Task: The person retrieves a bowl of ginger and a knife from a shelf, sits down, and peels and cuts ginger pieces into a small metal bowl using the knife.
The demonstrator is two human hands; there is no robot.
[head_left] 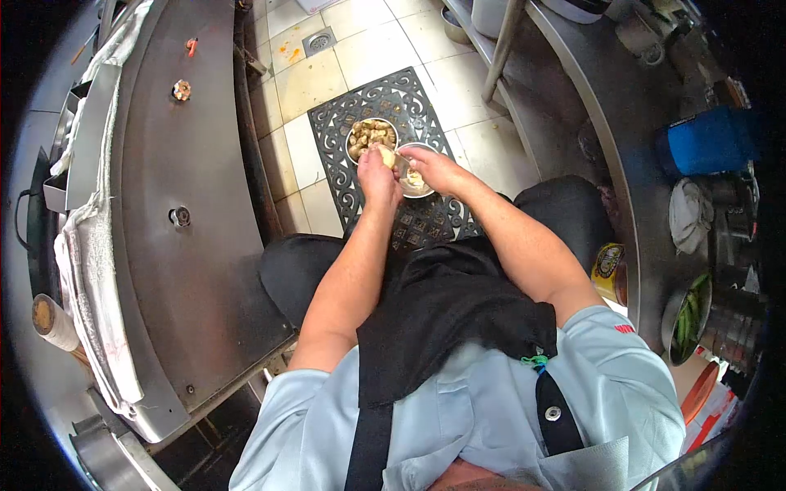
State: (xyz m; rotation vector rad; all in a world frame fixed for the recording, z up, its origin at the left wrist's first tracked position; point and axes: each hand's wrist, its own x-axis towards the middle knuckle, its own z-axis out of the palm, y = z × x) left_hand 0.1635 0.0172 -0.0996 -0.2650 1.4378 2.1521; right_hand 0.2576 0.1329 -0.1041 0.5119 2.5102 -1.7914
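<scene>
My left hand is closed around a pale, peeled piece of ginger, held above the two bowls. Beside it, my right hand has its fingers curled close to the ginger; whatever is in them is too small and hidden to make out. Knobbly brown ginger fills a round bowl on the far side of my left hand. Under my right hand stands a second metal bowl, with some pale pieces inside.
Both bowls stand on a black patterned mat over floor tiles. A steel counter front with knobs runs along my left. To my right, a steel counter carries a blue container and a bowl of green vegetables.
</scene>
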